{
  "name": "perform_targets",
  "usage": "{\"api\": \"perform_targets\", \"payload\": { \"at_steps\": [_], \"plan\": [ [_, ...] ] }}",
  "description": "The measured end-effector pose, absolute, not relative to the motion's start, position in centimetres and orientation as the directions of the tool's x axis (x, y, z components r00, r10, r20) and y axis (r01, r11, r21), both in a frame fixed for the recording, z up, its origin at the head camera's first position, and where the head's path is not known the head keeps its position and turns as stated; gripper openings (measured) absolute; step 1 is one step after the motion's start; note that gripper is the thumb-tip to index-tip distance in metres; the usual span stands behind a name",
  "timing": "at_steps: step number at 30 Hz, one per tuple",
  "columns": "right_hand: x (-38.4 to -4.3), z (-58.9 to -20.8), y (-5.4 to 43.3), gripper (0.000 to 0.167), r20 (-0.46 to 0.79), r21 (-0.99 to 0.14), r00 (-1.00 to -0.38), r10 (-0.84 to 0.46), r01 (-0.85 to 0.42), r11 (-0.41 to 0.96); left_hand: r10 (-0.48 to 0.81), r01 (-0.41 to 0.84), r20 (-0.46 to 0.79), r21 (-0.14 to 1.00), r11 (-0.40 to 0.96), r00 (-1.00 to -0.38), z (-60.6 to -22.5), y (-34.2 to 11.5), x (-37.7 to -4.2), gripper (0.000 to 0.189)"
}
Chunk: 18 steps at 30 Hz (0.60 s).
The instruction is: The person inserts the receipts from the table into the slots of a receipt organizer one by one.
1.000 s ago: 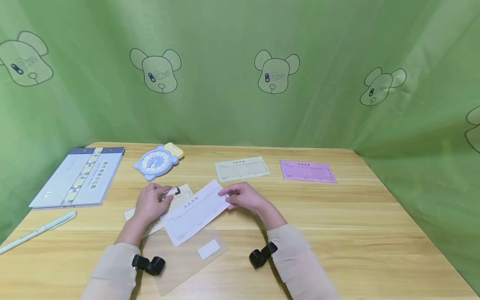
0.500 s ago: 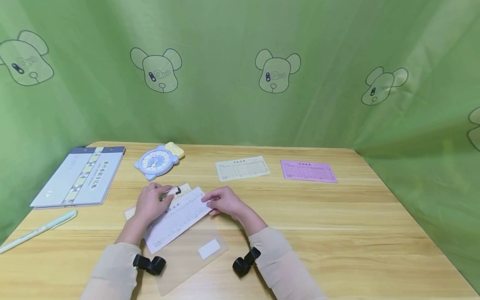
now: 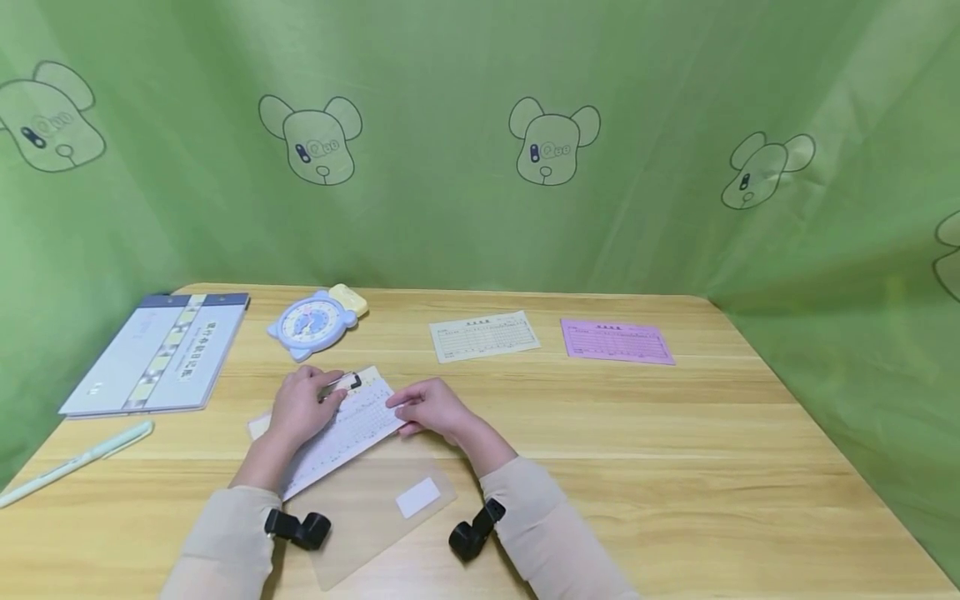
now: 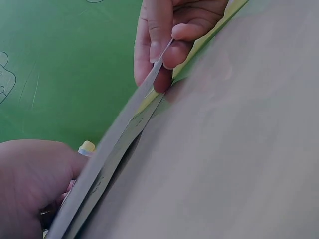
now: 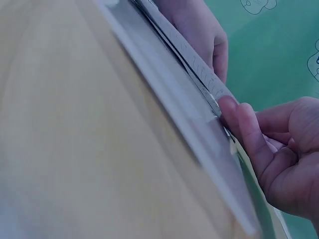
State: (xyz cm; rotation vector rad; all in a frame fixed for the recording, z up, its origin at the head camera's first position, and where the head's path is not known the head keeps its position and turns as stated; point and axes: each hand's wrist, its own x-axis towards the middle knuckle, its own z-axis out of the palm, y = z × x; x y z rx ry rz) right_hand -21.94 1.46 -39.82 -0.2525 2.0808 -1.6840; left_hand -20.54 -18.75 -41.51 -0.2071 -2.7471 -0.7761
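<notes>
My right hand [image 3: 435, 408] pinches the right edge of a white printed slip [image 3: 345, 442] between thumb and fingers. The slip slants over a cream printed slip [image 3: 374, 377], whose top corner shows. At that corner my left hand [image 3: 303, 408] grips a small black-and-silver clip [image 3: 354, 381] between thumb and forefinger. Beneath the slips lies a frosted clear folder [image 3: 367, 525] with a white label [image 3: 417, 497]. In the left wrist view the white slip [image 4: 117, 132] is seen edge-on above the cream one. The left hand [image 5: 199, 35] is behind the papers in the right wrist view.
At the back lie a pale green slip [image 3: 483, 338] and a pink slip [image 3: 617, 342]. A blue toy clock [image 3: 311, 325] touches a yellow block [image 3: 348, 301]. On the left are a ledger book [image 3: 161, 358] and a mint pen [image 3: 82, 461]. Green cloth [image 3: 450, 225] surrounds the table.
My right hand has carried the white slip left and down until it overlaps most of the cream slip, its top edge now in by the left hand. The left hand has stayed at the clip.
</notes>
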Motion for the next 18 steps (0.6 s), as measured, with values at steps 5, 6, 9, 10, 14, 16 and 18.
{"api": "perform_targets", "payload": {
  "at_steps": [5, 6, 9, 10, 14, 16, 18],
  "plan": [
    [-22.01, -40.19, 1.02, 0.020, -0.233, -0.962, -0.889, -0.394, 0.151, 0.228, 0.086, 0.241, 0.326, 0.474, 0.847, -0.941, -41.71, -18.85, -20.54, 0.032],
    [-22.01, -40.23, 0.97, 0.020, -0.237, -0.961, -0.889, -0.391, 0.155, 0.230, 0.098, 0.254, 0.336, 0.462, 0.849, -0.937, -41.76, -18.88, -20.56, 0.032],
    [-22.01, -40.25, 0.92, 0.019, -0.239, -0.960, -0.888, -0.393, 0.155, 0.234, 0.143, 0.300, 0.371, 0.411, 0.861, -0.918, -41.85, -18.99, -20.64, 0.031],
    [-21.99, -40.23, 0.92, 0.019, -0.241, -0.959, -0.887, -0.394, 0.155, 0.239, 0.158, 0.314, 0.381, 0.390, 0.866, -0.911, -41.89, -19.03, -20.69, 0.030],
    [-21.83, -40.02, 0.96, 0.019, -0.227, -0.961, -0.886, -0.404, 0.138, 0.239, 0.197, 0.340, 0.398, 0.330, 0.880, -0.896, -41.96, -19.08, -20.85, 0.029],
    [-21.78, -39.99, 0.93, 0.019, -0.225, -0.962, -0.890, -0.398, 0.137, 0.237, 0.205, 0.344, 0.401, 0.313, 0.885, -0.893, -41.99, -19.07, -20.91, 0.028],
    [-21.83, -40.02, 0.85, 0.019, -0.226, -0.962, -0.893, -0.388, 0.143, 0.232, 0.210, 0.347, 0.403, 0.305, 0.887, -0.891, -42.00, -19.02, -20.94, 0.027]
  ]
}}
